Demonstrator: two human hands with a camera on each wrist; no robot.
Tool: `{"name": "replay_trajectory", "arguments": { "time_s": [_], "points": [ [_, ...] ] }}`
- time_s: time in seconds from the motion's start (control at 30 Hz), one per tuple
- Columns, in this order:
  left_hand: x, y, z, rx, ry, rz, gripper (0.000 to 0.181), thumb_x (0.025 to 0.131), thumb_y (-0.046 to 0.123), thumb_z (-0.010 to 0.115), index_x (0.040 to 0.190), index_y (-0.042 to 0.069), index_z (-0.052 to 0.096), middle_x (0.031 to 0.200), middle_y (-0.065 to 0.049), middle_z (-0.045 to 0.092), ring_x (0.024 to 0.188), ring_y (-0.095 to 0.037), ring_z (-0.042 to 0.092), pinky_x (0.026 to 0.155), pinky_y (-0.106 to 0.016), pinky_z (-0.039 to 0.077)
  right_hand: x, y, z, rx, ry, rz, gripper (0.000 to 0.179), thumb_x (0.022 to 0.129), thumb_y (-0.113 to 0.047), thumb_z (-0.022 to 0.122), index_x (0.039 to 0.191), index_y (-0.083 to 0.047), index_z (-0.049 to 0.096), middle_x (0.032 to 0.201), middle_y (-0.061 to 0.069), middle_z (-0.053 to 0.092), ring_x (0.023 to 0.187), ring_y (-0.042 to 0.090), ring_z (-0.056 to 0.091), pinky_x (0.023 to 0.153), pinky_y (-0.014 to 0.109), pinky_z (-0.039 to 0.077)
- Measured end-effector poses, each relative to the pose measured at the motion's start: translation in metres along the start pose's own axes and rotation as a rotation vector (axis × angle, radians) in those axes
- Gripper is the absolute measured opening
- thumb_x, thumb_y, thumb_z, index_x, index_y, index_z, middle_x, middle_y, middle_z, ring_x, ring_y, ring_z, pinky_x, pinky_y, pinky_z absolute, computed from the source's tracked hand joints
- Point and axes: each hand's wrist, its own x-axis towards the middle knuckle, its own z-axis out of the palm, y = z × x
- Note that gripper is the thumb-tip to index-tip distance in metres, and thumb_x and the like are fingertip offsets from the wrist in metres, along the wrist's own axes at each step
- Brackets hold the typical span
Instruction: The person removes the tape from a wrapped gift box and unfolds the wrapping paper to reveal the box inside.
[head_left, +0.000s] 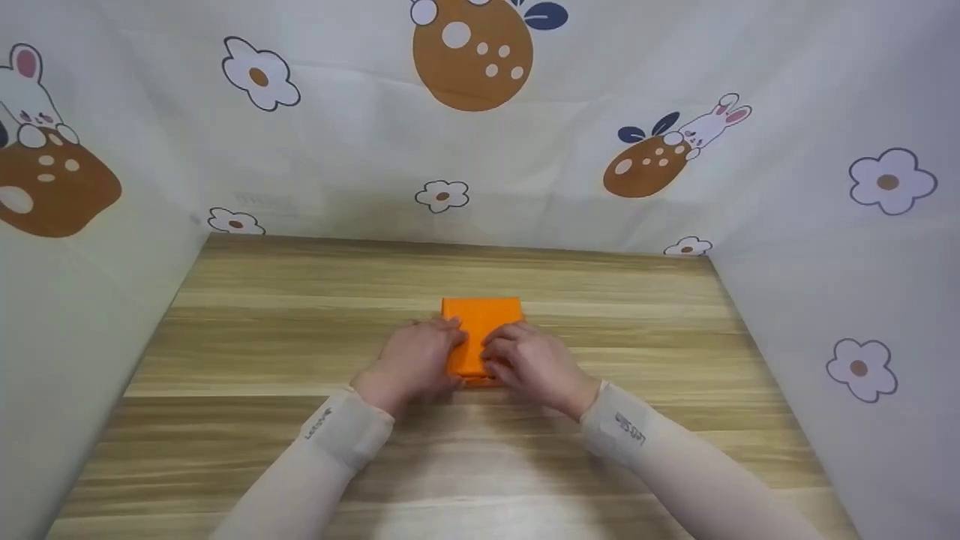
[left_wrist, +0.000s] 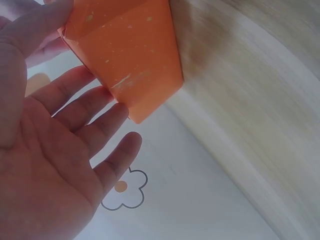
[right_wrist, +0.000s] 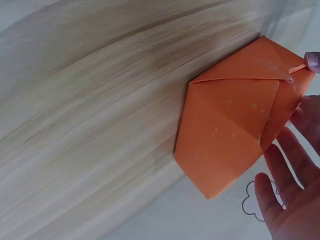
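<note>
A small box wrapped in orange paper (head_left: 487, 322) lies on the table, between both hands. Folded paper flaps show at its near end in the right wrist view, with the wrapped box (right_wrist: 227, 120) marked by small pale specks. My left hand (head_left: 420, 356) holds the left side, its thumb at a corner and its fingertips along the upper edge in the left wrist view. On the other side my right hand (head_left: 540, 364) grips the near right part, fingers bent over the top and thumb at the folded end. The box's far side is hidden in the wrist views.
A wood-grain table (head_left: 300, 315) lies under the box. Pale cloth (head_left: 345, 150) printed with rabbits, flowers and brown fruit hangs behind the table and along both sides. Both forearms wear pale sleeves with a grey band (head_left: 349, 427) at the wrist.
</note>
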Motion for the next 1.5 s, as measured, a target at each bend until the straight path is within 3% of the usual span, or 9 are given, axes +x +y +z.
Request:
{"name": "replay_trajectory", "arguments": {
  "time_s": [0.33, 0.83, 1.2, 1.37, 1.5],
  "points": [
    [0.001, -0.002, 0.001, -0.019, -0.001, -0.003, 0.064, 0.081, 0.042, 0.081, 0.134, 0.01, 0.063, 0.143, -0.009, 0.054, 0.132, -0.028, 0.049, 0.108, -0.052, 0.037, 0.005, 0.0, 0.005, -0.076, 0.044, -0.023, 0.009, 0.095, -0.021, 0.065, 0.096, -0.013, 0.069, 0.104, -0.001, 0.065, 0.095, 0.016, 0.061, 0.083, 0.029, 0.054],
    [-0.001, -0.002, 0.0, -0.003, 0.005, -0.003, 0.065, 0.08, 0.041, 0.081, 0.134, 0.01, 0.064, 0.142, -0.008, 0.055, 0.13, -0.027, 0.051, 0.105, -0.049, 0.041, -0.021, -0.007, 0.003, -0.11, 0.099, -0.108, 0.007, 0.093, -0.02, 0.067, 0.095, -0.014, 0.068, 0.108, 0.0, 0.066, 0.097, 0.016, 0.063, 0.085, 0.031, 0.054],
    [-0.001, -0.004, 0.0, -0.044, 0.0, -0.014, 0.065, 0.081, 0.041, 0.081, 0.135, 0.01, 0.063, 0.144, -0.01, 0.054, 0.132, -0.028, 0.05, 0.107, -0.05, 0.039, -0.03, -0.009, -0.002, -0.14, 0.163, -0.198, 0.007, 0.087, -0.018, 0.072, 0.091, -0.012, 0.072, 0.107, 0.0, 0.069, 0.093, 0.018, 0.066, 0.081, 0.032, 0.055],
    [-0.001, -0.003, 0.001, -0.059, -0.001, -0.016, 0.066, 0.081, 0.04, 0.081, 0.136, 0.009, 0.062, 0.145, -0.01, 0.053, 0.132, -0.029, 0.049, 0.108, -0.049, 0.038, -0.032, -0.006, -0.006, -0.15, 0.21, -0.189, 0.014, 0.085, -0.017, 0.075, 0.098, -0.012, 0.074, 0.104, 0.0, 0.07, 0.092, 0.019, 0.066, 0.081, 0.034, 0.056],
    [-0.001, -0.003, 0.003, -0.067, -0.002, -0.019, 0.066, 0.081, 0.04, 0.081, 0.136, 0.009, 0.061, 0.145, -0.01, 0.052, 0.133, -0.029, 0.049, 0.108, -0.049, 0.037, -0.033, -0.005, -0.007, -0.151, 0.174, -0.108, 0.022, 0.085, -0.02, 0.076, 0.105, -0.012, 0.072, 0.108, 0.001, 0.069, 0.096, 0.019, 0.065, 0.084, 0.036, 0.055]
  ]
}}
